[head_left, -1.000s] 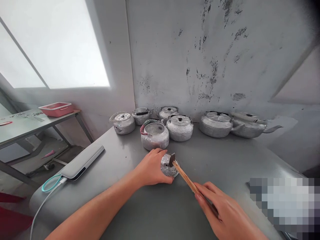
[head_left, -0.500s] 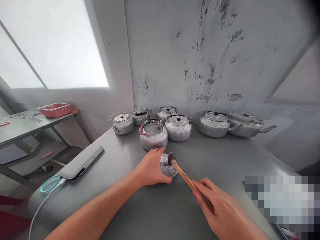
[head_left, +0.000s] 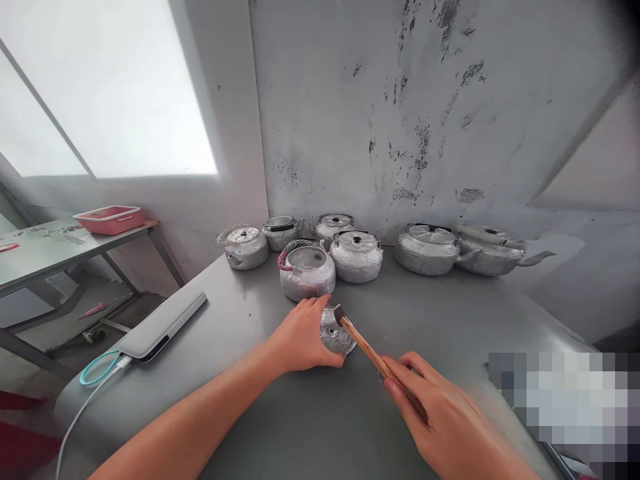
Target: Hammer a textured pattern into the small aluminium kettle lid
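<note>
Cable [head_left: 80, 412] runs off the left edge of your desk [head_left: 295, 427]; a sweep of your left forearm could snag it and drag the white device [head_left: 163, 327]. Your left hand [head_left: 303, 337] pinches the small metal lid [head_left: 339, 342] between thumb and fingers, mid-desk, nearer you than the open kettle [head_left: 307, 281]. Fingers sit near the hammer [head_left: 367, 347]: a glancing blow might catch them, an off-centre one could tip or dent the lid. Can't tell if the head touches metal. Your right hand [head_left: 440, 407] wraps the wooden handle; a loose grip would probably send the swing wide.

Containers. Pink basket [head_left: 111, 221], on the side table [head_left: 30, 262] beyond the desk's left edge: walls hide most of the inside. Toward the desk's far edge: lidded kettle [head_left: 249, 251], contents unseen; kettle with perforated top [head_left: 281, 235]; the open kettle, only a round dark patch visible inside; four more lidded kettles [head_left: 357, 261], contents hidden.
</note>
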`<action>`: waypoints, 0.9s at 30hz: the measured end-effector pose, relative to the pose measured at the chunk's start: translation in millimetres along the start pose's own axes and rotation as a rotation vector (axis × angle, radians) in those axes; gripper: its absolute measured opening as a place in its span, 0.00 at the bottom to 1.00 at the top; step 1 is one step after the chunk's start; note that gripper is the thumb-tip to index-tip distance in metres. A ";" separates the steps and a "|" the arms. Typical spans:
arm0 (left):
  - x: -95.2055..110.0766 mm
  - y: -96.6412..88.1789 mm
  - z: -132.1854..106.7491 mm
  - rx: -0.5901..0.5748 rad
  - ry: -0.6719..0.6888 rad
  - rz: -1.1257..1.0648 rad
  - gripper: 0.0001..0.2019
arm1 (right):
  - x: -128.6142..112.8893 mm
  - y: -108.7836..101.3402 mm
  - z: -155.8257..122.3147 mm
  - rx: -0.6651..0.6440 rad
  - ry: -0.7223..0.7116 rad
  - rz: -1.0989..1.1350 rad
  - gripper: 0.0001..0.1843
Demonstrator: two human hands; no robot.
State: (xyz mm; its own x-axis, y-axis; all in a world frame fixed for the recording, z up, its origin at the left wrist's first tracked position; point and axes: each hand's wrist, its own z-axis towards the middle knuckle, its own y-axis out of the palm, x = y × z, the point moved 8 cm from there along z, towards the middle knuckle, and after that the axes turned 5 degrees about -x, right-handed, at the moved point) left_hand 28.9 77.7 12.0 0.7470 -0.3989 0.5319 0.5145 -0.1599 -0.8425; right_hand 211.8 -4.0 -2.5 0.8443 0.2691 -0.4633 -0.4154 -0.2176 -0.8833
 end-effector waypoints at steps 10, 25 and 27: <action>0.4 -0.1 -0.7 -0.005 -0.003 -0.021 0.54 | 3.1 -2.8 -0.7 0.001 0.042 0.005 0.18; 5.0 -0.8 -2.0 0.042 0.026 -0.031 0.48 | 7.9 -7.0 1.8 0.049 0.046 -0.002 0.18; 5.2 -1.3 -2.4 0.049 0.027 -0.034 0.48 | 7.4 -6.9 2.7 0.037 0.046 -0.012 0.18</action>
State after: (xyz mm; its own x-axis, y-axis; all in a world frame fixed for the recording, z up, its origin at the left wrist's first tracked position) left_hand 31.1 73.7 15.7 0.7175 -0.4182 0.5571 0.5598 -0.1298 -0.8184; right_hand 220.0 2.0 -0.1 0.8638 0.2279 -0.4494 -0.4165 -0.1791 -0.8913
